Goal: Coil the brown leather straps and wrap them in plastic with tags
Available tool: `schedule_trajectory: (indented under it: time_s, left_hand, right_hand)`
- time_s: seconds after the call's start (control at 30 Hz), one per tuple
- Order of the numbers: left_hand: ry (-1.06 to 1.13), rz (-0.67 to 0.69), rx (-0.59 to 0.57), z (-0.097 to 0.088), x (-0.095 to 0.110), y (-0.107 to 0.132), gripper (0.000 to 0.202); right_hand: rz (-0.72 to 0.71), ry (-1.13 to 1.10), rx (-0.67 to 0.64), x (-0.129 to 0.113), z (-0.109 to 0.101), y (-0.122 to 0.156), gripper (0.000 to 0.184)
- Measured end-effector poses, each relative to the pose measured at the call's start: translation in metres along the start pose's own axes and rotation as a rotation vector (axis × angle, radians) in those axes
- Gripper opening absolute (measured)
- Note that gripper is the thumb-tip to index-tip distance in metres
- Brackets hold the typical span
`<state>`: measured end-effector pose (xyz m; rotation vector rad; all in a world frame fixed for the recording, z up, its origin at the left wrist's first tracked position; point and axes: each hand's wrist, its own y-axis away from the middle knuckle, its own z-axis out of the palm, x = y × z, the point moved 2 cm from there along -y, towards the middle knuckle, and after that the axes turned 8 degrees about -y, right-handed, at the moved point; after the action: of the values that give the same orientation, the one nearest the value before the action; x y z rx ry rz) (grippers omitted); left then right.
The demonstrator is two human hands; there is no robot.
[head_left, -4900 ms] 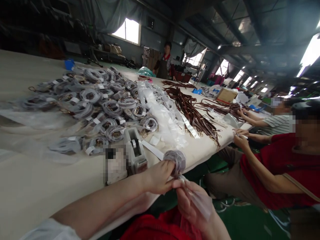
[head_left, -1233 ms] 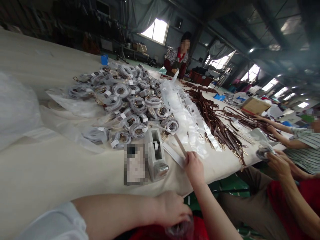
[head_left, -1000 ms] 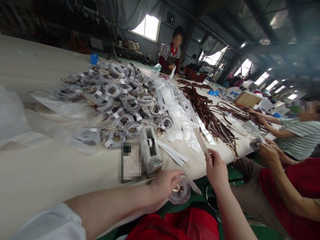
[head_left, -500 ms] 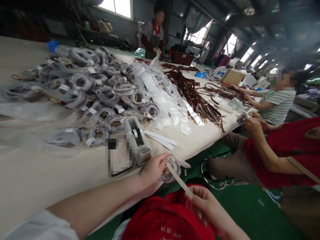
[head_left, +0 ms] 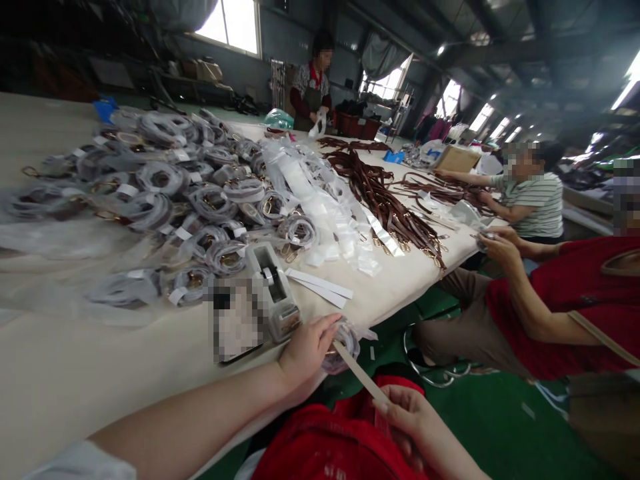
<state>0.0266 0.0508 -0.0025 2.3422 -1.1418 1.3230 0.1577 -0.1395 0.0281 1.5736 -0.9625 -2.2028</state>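
My left hand [head_left: 311,347] is closed around a coiled strap [head_left: 345,343] in clear plastic wrapping, held at the table's near edge. One end of a narrow pale paper strip [head_left: 357,370] lies against the coil, by the left fingertips. Its other end is pinched between thumb and fingers of my right hand [head_left: 407,413], lower and to the right. Just beyond my left hand stands a grey tape dispenser [head_left: 275,293]. Two white paper strips [head_left: 320,283] lie on the table beside the dispenser.
A large heap of wrapped coiled straps [head_left: 165,180] covers the table's left. Clear plastic sleeves [head_left: 310,193] and brown straps with metal clasps [head_left: 385,207] lie farther right. A phone-like flat object [head_left: 237,320] lies by the dispenser. Co-workers sit at right [head_left: 565,300]; another person [head_left: 311,93] stands behind.
The view has shifted slightly, so the table and my hands appear a little lower. Both hands keep the same hold on the coil and the strip.
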Motion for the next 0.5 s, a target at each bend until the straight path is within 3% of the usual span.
schedule_trajectory:
  time_s: [0.23,0.5]
  left_hand:
    - [-0.189,0.129,-0.050,-0.001,0.009,0.005,0.037]
    - [-0.398,0.279,-0.033,-0.003,0.014,0.008,0.042]
  right_hand:
    - [-0.065,-0.021,0.049,-0.003,0.013,-0.004,0.047]
    - [-0.267,-0.148,0.135,0.000,0.047,-0.031,0.054]
